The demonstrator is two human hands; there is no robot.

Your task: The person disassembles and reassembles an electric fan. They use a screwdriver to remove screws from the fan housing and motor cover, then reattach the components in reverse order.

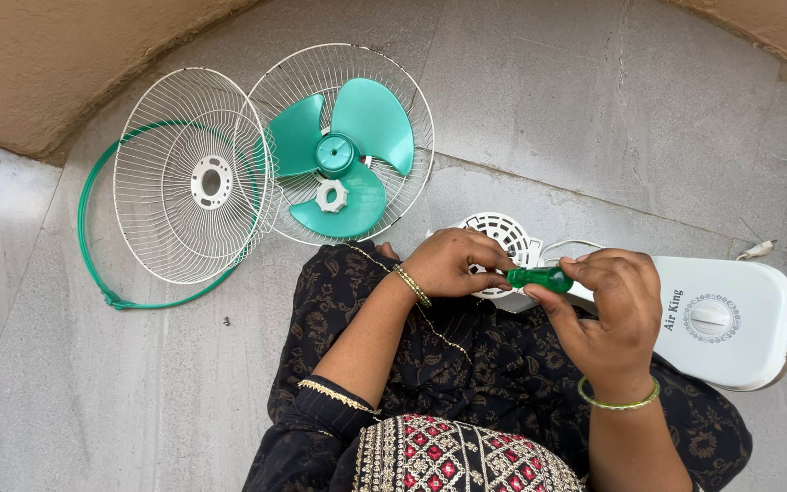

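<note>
The floor (594,100) is grey stone slabs with visible joints, meeting a tan rough wall (38,64) at the upper left. On it lie 2 white wire fan guards: the left guard (195,178) overlaps the right guard (343,137), which holds a teal 3-blade propeller (348,150) and a small white ring nut (331,195). A green rim band (93,246) curves around the left guard. A tiny dark screw (226,321) sits near it. At the right rests the white fan base (730,319), and a white plug (761,247).
</note>
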